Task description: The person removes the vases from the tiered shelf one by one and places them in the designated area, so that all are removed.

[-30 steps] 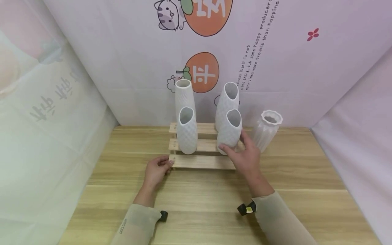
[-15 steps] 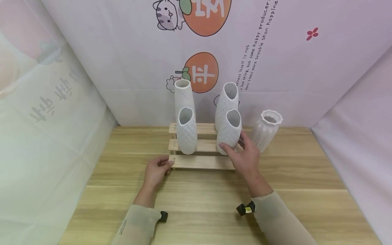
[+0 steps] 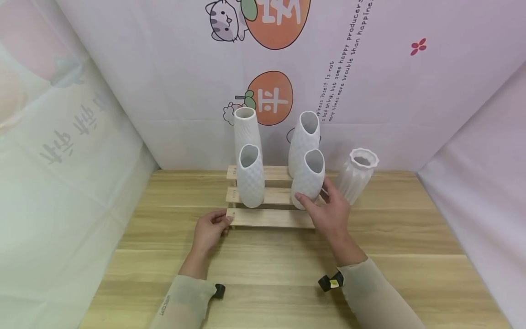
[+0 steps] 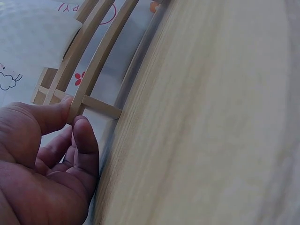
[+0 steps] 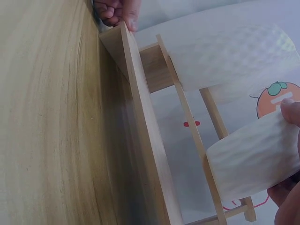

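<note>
A three-step wooden rack (image 3: 271, 218) stands on the table. My left hand (image 3: 209, 232) pinches the left end of its lowest step between thumb and fingers, as the left wrist view shows close up. My right hand (image 3: 332, 214) grips a white textured vase (image 3: 306, 185) with a slanted mouth, thumb at the front and fingers round its right side. In the right wrist view the base of this vase (image 5: 253, 159) meets the middle step. A matching vase (image 3: 251, 180) stands on the middle step at the left. Behind, the top step bears a ribbed vase (image 3: 246, 128) and another slanted-mouth vase (image 3: 302, 141).
To the right of the rack a white vase with a scalloped rim (image 3: 357, 176) stands on the wood-grain table (image 3: 271, 269). A printed white cloth (image 3: 189, 91) hangs close behind, with more cloth at both sides.
The vase in my right hand has shifted very slightly down and toward me, its top tilting a little to the right. My left hand stays on the rack's end.
</note>
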Motion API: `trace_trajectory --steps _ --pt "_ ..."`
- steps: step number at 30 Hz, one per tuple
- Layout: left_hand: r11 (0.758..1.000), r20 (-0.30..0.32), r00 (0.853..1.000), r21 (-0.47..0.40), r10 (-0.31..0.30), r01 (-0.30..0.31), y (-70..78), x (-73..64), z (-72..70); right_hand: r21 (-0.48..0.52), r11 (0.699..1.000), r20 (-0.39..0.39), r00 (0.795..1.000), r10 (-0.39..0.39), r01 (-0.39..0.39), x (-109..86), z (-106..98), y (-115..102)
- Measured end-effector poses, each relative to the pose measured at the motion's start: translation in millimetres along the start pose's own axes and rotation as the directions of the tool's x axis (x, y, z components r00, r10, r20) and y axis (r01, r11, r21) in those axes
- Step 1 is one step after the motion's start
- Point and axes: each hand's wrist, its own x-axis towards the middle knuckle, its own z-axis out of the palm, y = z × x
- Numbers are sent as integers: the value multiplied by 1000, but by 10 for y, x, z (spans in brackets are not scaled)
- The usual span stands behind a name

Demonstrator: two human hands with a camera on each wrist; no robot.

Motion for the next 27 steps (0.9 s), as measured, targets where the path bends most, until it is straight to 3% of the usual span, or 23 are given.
trace_trajectory --steps 12,19,27 --pt "1000 -5 1000 -20 -10 9 7 0 7 -5 1000 -68 998 -13 13 -55 -124 -8" --pt "1000 -10 1000 -14 -13 13 -4 9 9 -1 1000 -108 994 24 -24 -76 -205 -9" --pt "1000 -8 1000 -3 -12 12 -2 8 8 -1 998 -134 989 67 -67 -96 -292 -225"
